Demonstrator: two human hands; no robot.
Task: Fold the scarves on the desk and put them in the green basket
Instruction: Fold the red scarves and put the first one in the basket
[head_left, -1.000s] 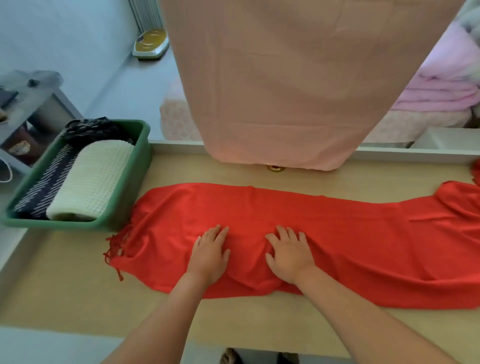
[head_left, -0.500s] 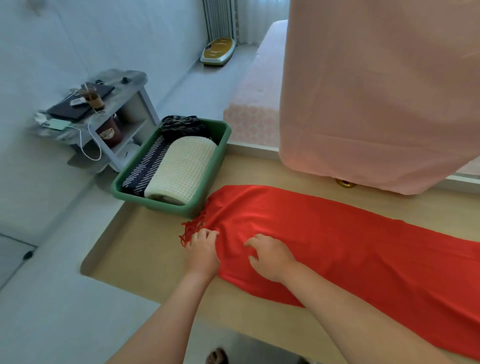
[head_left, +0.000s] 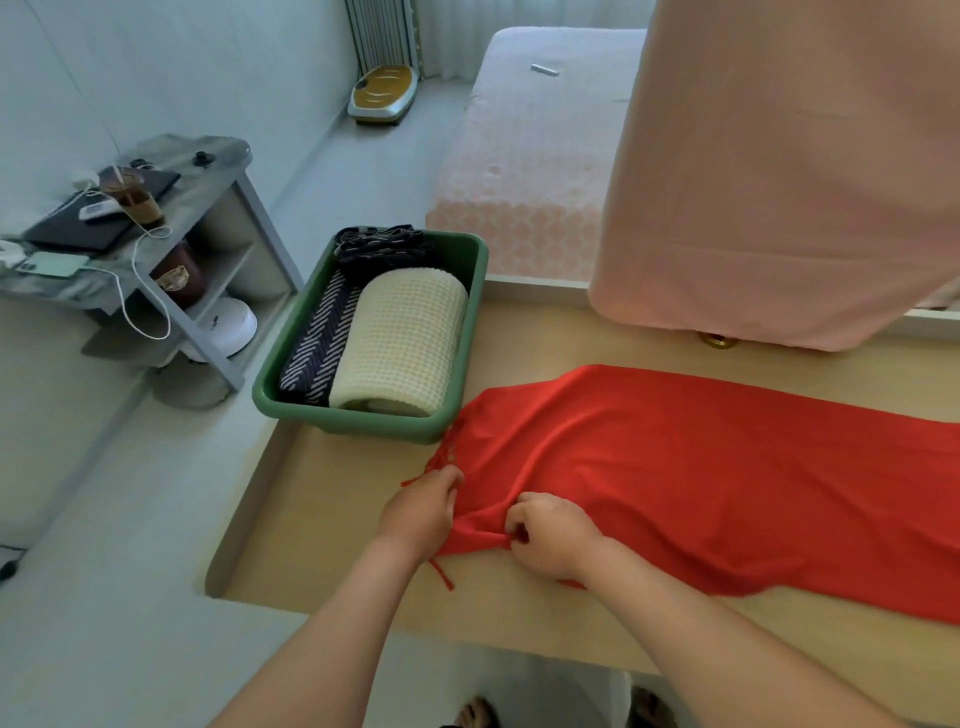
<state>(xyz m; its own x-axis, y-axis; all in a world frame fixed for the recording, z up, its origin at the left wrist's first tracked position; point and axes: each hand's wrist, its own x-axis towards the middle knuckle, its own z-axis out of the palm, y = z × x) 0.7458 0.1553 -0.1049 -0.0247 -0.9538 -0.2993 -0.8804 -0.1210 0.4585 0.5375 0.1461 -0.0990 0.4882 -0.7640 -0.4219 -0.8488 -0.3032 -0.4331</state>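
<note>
Red scarf (head_left: 701, 467) lies flat along the desk (head_left: 332, 525), running off frame to the right. Its fringed left end sits just beside the near right corner of the green basket (head_left: 363, 422). Left hand (head_left: 421, 506) grips the fringed end, fingers curled into the fabric. Right hand (head_left: 550, 535) pinches the near edge just beside it, cloth bunched between the two. The basket, at the desk's far left, holds a cream roll (head_left: 400, 343), a striped scarf (head_left: 317, 348) and a dark scarf (head_left: 382, 247).
</note>
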